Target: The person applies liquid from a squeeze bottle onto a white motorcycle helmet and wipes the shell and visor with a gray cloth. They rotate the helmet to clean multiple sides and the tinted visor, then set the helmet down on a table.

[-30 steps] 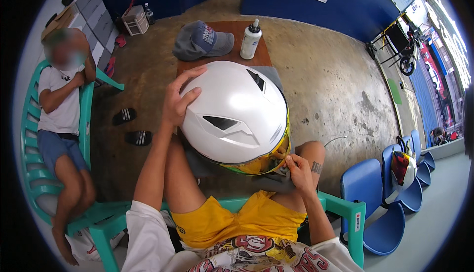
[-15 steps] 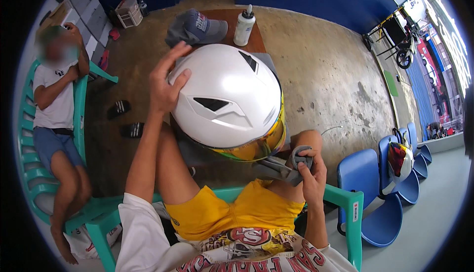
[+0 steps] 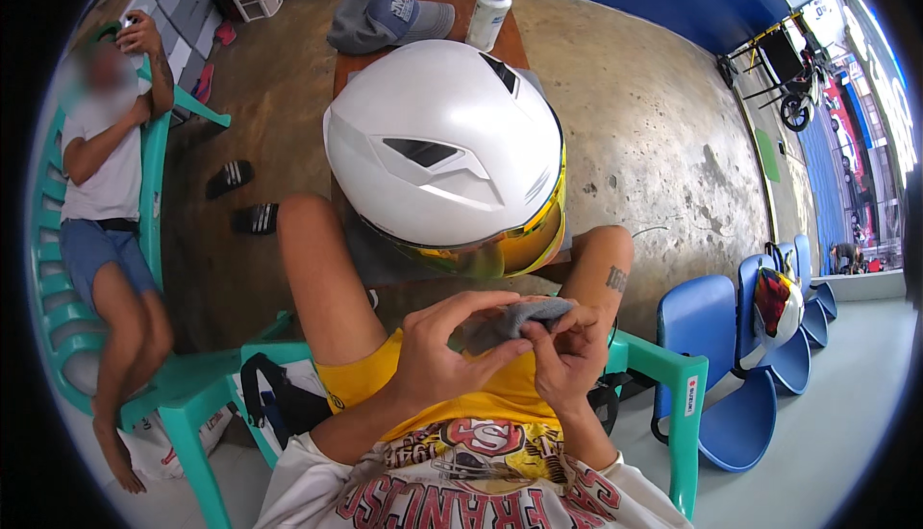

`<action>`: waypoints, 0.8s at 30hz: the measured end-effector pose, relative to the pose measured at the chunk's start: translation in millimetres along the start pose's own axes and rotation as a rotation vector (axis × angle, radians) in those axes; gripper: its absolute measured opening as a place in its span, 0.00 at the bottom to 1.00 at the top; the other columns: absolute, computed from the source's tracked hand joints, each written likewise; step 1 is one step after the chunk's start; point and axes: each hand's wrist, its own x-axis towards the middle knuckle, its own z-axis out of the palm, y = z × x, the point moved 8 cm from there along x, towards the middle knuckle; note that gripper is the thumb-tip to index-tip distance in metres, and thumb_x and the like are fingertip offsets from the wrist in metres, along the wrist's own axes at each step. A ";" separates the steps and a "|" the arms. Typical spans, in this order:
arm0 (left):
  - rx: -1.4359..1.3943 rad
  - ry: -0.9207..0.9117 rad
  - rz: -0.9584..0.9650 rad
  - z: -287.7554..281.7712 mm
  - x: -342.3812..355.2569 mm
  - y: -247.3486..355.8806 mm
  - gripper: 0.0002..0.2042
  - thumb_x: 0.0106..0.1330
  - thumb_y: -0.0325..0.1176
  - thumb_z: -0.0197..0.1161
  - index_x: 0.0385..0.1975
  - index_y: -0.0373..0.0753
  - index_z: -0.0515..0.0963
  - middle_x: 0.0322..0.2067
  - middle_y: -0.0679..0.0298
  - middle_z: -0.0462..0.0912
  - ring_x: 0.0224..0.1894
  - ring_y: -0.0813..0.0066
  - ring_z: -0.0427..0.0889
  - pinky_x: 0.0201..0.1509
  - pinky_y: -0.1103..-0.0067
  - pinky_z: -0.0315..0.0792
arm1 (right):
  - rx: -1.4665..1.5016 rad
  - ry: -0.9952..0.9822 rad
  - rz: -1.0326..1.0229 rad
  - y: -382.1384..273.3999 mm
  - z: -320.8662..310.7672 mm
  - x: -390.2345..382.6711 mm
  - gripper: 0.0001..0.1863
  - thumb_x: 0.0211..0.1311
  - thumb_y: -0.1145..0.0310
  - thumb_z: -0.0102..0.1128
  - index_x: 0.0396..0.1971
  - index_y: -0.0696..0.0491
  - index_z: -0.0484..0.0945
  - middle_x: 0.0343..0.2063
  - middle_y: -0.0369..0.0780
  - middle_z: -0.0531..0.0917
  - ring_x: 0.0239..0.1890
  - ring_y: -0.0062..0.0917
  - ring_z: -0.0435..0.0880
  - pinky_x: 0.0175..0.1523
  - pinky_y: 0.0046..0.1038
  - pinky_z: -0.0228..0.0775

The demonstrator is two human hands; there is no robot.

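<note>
Above my lap, my left hand [image 3: 444,342] and my right hand [image 3: 569,348] meet around a small grey cloth [image 3: 527,316]. The right thumb and fingers pinch the bunched cloth. My left thumb and fingers close on its other side, and the cloth partly hides their tips. Just beyond my hands, a white motorcycle helmet [image 3: 437,135] rests on a low table between my knees. Its yellow-gold mirrored visor [image 3: 529,241] faces to the right and toward me. Neither hand touches the helmet.
A grey cap [image 3: 389,18] and a white bottle with a black top [image 3: 488,14] stand on the brown table [image 3: 346,70] behind the helmet. A person [image 3: 106,159] sits at left on a green bench [image 3: 58,308]. Blue chairs [image 3: 697,322], one bearing another helmet [image 3: 777,306], line the right.
My left hand has left the helmet and come down to the cloth. My right hand has brought the cloth left, over my lap. The helmet sits slightly higher in view.
</note>
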 end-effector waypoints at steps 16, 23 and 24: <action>0.141 -0.079 0.163 -13.2 -4.2 -2.7 0.13 0.59 0.19 0.71 0.44 0.36 0.88 0.37 0.60 0.90 0.35 0.67 0.86 0.41 0.73 0.80 | -0.175 -0.276 0.165 7.1 7.4 6.1 0.18 0.59 0.87 0.67 0.49 0.61 0.80 0.47 0.45 0.86 0.50 0.30 0.86 0.57 0.32 0.79; 0.551 -0.016 0.587 -6.9 -43.2 33.7 0.17 0.57 0.21 0.70 0.48 0.34 0.86 0.47 0.62 0.88 0.37 0.70 0.83 0.38 0.77 0.80 | -0.579 -0.065 -0.559 -29.6 7.9 -3.6 0.15 0.53 0.92 0.60 0.38 0.59 0.81 0.40 0.49 0.87 0.46 0.43 0.88 0.53 0.47 0.80; 0.549 0.006 0.612 -8.4 -46.5 35.4 0.16 0.57 0.22 0.70 0.48 0.34 0.86 0.47 0.62 0.88 0.37 0.71 0.82 0.37 0.77 0.80 | -0.497 -0.061 -0.529 -26.3 7.4 -2.6 0.16 0.53 0.92 0.60 0.39 0.59 0.80 0.40 0.50 0.87 0.46 0.43 0.88 0.53 0.48 0.80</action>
